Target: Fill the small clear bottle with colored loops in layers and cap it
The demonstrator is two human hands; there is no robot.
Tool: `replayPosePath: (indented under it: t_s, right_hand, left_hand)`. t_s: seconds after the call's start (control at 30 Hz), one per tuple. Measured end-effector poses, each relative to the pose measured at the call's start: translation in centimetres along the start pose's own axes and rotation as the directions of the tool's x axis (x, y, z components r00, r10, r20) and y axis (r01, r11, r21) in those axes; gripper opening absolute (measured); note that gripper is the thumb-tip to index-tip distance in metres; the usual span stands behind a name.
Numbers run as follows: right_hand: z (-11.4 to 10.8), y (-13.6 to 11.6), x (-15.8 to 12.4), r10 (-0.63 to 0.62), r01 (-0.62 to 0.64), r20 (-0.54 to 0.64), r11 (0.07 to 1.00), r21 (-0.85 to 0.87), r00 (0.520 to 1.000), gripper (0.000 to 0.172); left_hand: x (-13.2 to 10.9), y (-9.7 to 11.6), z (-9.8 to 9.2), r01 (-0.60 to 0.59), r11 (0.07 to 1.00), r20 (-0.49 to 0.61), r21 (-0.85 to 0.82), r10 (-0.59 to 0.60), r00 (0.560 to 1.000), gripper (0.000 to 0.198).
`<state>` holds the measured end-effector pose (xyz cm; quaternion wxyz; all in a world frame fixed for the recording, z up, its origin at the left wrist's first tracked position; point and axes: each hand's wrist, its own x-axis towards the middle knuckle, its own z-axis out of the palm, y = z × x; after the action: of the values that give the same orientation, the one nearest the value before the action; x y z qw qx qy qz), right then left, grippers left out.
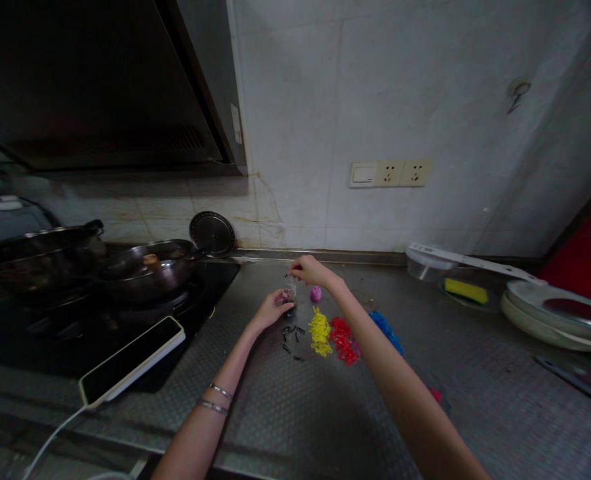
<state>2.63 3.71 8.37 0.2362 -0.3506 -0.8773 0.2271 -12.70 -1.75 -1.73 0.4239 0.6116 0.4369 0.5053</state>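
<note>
We see the left hand (274, 305) curled around a small clear bottle (290, 291), fingers and thumb closed on its sides, on the metal counter (285, 413). The right hand (309, 270) is at the bottle's top, its thumb and forefinger seemingly pinching a small dark piece (286, 275); we cannot tell whether the piece touches the rim. Dark contents show low in the bottle. On the near side lie loose black pieces (286, 348); to their right are a yellow pile (320, 333), a red pile (344, 340) and, beyond the right forearm, a blue pile (386, 331). A pink round object (316, 293) stands just right of the bottle. We judge the step in hand to be handling one dark piece at the bottle's mouth. From here, the move calls for a steady left hold and a fine, well-centred pinch over the narrow opening.
</note>
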Motion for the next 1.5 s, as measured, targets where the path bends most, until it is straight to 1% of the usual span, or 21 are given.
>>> replayPosePath:
  t_s: [0.17, 0.27, 0.37, 0.47, 0.6, 0.67, 0.73, 0.9, 1.0, 1.2, 1.37, 1.5]
  right_hand:
    - [-0.1, 0.3, 0.1, 0.005, -0.006, 0.022, 1.0, 0.012, 1.0, 0.017]
    - [0.0, 0.8, 0.2, 0.008, -0.008, -0.031, 1.0, 0.007, 0.999, 0.017]
    - [0.5, 1.8, 0.2, 0.05, -0.052, -0.08, 0.998, -0.023, 0.996, 0.02]
    - [1.7, 3.1, 0.4, 0.098, -0.103, -0.063, 0.99, -0.095, 0.993, 0.024]
    - [4.0, 4.9, 1.2, 0.134, -0.136, -0.025, 0.954, -0.267, 0.991, 0.034]
    - [5.0, 5.7, 1.8, 0.165, -0.157, -0.005, 0.926, -0.342, 0.986, 0.039]
    - [5.9, 6.2, 2.6, 0.187, -0.168, 0.013, 0.91, -0.379, 0.982, 0.041]
    - [7.5, 6.7, 4.5, 0.179, -0.145, 0.047, 0.902, -0.408, 0.983, 0.042]
    - [8.6, 6.8, 5.3, 0.184, -0.143, 0.059, 0.897, -0.419, 0.981, 0.041]
    - [10.7, 7.7, 6.7, 0.255, -0.206, 0.062, 0.882, -0.424, 0.965, 0.042]
    - [11.3, 8.8, 7.6, 0.285, -0.237, 0.052, 0.875, -0.423, 0.957, 0.043]
    - [11.7, 8.8, 7.4, 0.272, -0.232, 0.037, 0.876, -0.422, 0.961, 0.043]
  left_hand:
    - [0.1, -0.5, -0.1, -0.003, 1.0, -0.006, -0.019, 0.003, 1.0, 0.026]
    - [0.2, -0.7, -0.1, 0.018, 0.999, -0.015, -0.036, -0.019, 1.0, 0.029]
    - [0.3, -0.6, -0.4, 0.05, 0.997, -0.025, -0.052, -0.052, 0.998, 0.032]
    - [0.5, -0.4, -1.3, 0.054, 0.996, -0.045, -0.072, -0.057, 0.997, 0.036]
    - [0.8, -0.1, -2.8, 0.039, 0.997, -0.118, -0.072, -0.048, 0.992, 0.038]
    - [0.8, 0.0, -3.3, 0.038, 0.997, -0.146, -0.067, -0.047, 0.988, 0.037]
    - [0.8, 0.3, -3.5, 0.042, 0.997, -0.16, -0.062, -0.051, 0.986, 0.034]
    - [0.6, 1.1, -3.4, 0.052, 0.996, -0.193, -0.067, -0.064, 0.979, 0.031]
    - [0.5, 1.3, -3.2, 0.063, 0.996, -0.19, -0.062, -0.074, 0.979, 0.031]
    - [0.6, 0.8, -3.1, 0.051, 0.998, -0.179, -0.027, -0.055, 0.982, 0.028]
    - [0.8, -0.1, -3.2, 0.047, 0.998, -0.161, -0.034, -0.052, 0.986, 0.03]
    - [0.8, -0.3, -3.2, 0.037, 0.998, -0.156, -0.044, -0.044, 0.987, 0.032]
